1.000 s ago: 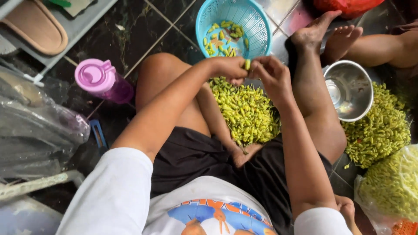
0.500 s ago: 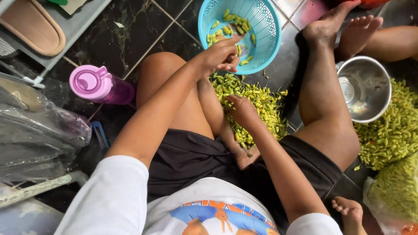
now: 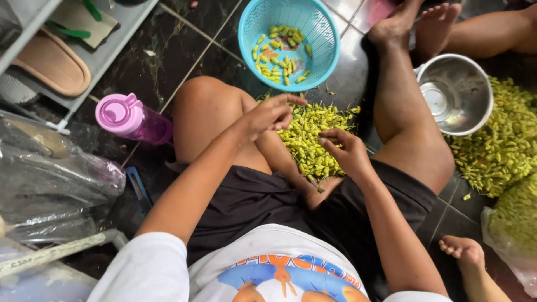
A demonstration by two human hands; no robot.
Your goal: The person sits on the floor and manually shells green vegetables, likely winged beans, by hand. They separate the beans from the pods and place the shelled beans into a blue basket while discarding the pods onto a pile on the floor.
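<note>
From the head view, your right hand (image 3: 349, 152) pinches into the pile of small green chillies (image 3: 310, 140) on the floor between your legs; your left hand (image 3: 272, 114) hovers loosely curled, apparently empty. They look light, smooth, easily bruised: take each by its stem end.

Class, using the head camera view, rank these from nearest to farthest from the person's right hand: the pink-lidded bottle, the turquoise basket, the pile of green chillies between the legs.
From the right hand:
1. Pile of green chillies, touching its fingers, between the legs.
2. Turquoise basket, ahead, on the floor.
3. Pink-lidded bottle, far off to the left, beyond the knee.
</note>
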